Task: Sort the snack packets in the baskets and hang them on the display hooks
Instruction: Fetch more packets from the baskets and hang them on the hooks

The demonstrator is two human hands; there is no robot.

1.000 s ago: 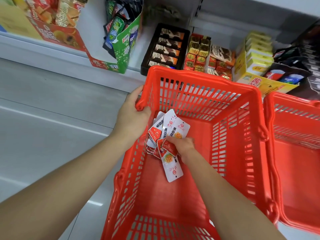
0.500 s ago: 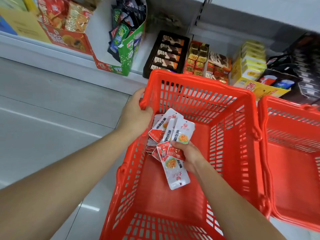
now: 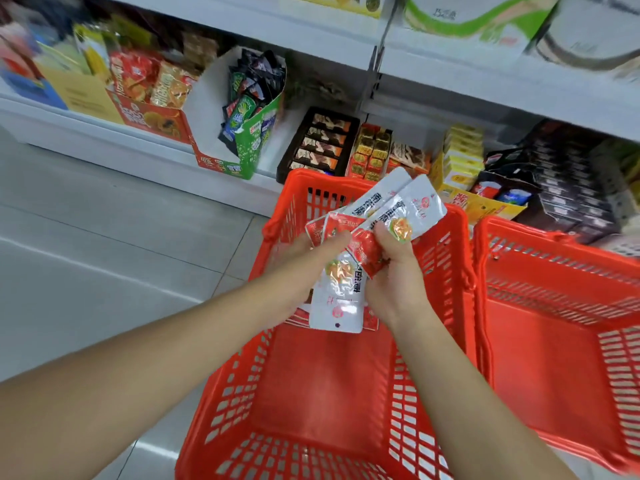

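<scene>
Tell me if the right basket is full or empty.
Empty, as far as it shows: the right basket has only bare red floor in view, nothing lying on it. Its right end is cut off by the frame.

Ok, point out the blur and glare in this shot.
Head view: motion blur smears the top-shelf boxes, the far-left shelf goods and the rim of the right basket; glare whitens the silver snack packets; a light streak reflects off the floor; the near basket reads fairly sharp.

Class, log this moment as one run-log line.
right hand grips white-and-red foil snack packets | left hand touches them | above red plastic basket
</scene>
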